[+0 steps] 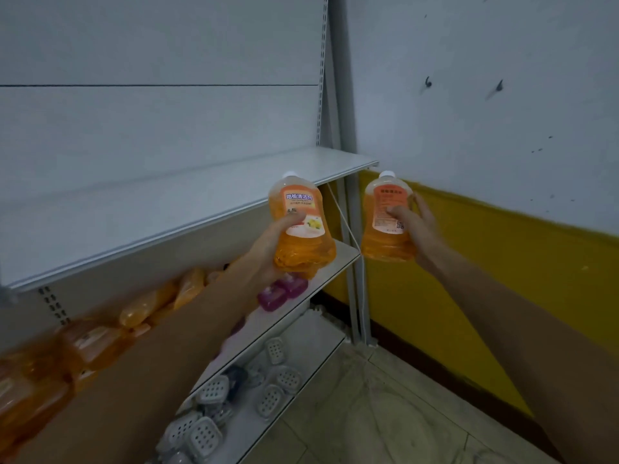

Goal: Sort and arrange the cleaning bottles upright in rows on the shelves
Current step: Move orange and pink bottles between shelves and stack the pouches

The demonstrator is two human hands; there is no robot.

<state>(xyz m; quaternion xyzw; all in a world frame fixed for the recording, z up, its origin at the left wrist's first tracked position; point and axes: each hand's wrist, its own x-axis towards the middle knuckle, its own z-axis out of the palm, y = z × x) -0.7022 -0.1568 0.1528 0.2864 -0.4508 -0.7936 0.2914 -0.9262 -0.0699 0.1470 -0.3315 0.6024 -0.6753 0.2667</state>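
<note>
The left grip [268,244] curled round a translucent orange plastic bottle [303,229], white-capped, upright at its 1 o'clock. The right grip [420,229] clasped a matching ribbed-base bottle [385,236] at its 9 o'clock, beside a grey metal shelf [201,212].

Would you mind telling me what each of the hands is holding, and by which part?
The left hand grips one orange bottle around its lower body, thumb on the label. The right hand grips a second orange bottle likewise.

The left forearm [174,356] and right forearm [522,323] are bare to the frame's lower edges, like the left hand [268,247] and right hand [420,229].
</note>
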